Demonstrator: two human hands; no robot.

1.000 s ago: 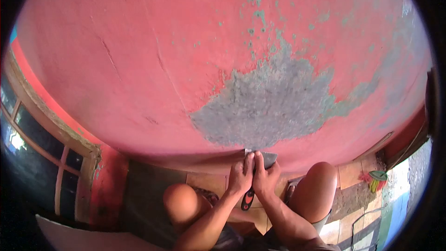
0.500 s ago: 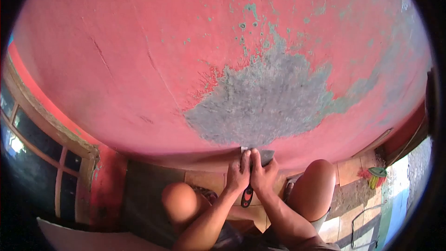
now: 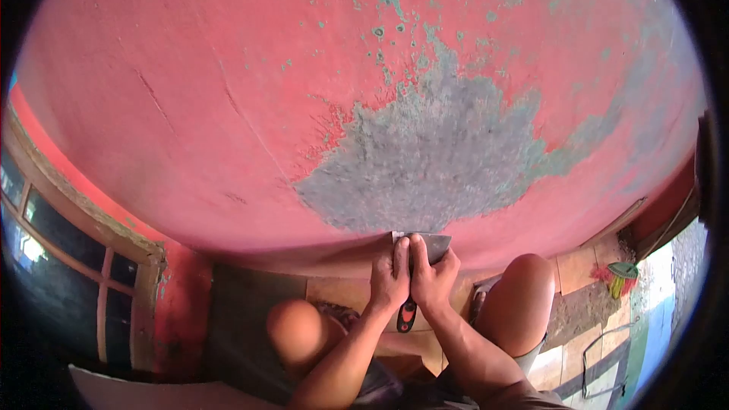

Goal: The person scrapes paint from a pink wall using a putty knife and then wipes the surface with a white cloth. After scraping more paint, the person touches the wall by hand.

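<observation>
Both my hands grip one scraper, a putty knife (image 3: pixel 434 246) with a wide metal blade and a black and red handle. My left hand (image 3: pixel 389 282) closes on its left side and my right hand (image 3: pixel 434 279) on its right, thumbs side by side along the tool. The handle end pokes out below my palms. At the wall, the blade's edge meets the bottom of a bare grey patch (image 3: pixel 425 159), where the red paint is gone. Around the patch spreads the pink-red painted wall (image 3: pixel 190 106), flecked with green spots higher up. Much of the handle is hidden by my hands.
My bent knees (image 3: pixel 520 304) flank my arms. On the left is a wooden-framed window (image 3: pixel 95 273). A red, green and yellow broom head (image 3: pixel 623 279) lies on the tiled floor (image 3: pixel 581 272) at the right, near a thin dark wire frame (image 3: pixel 588 372).
My hands and the scraper have shifted slightly upward, and more of the blade shows. The wall appears a little higher and further left as the view has moved.
</observation>
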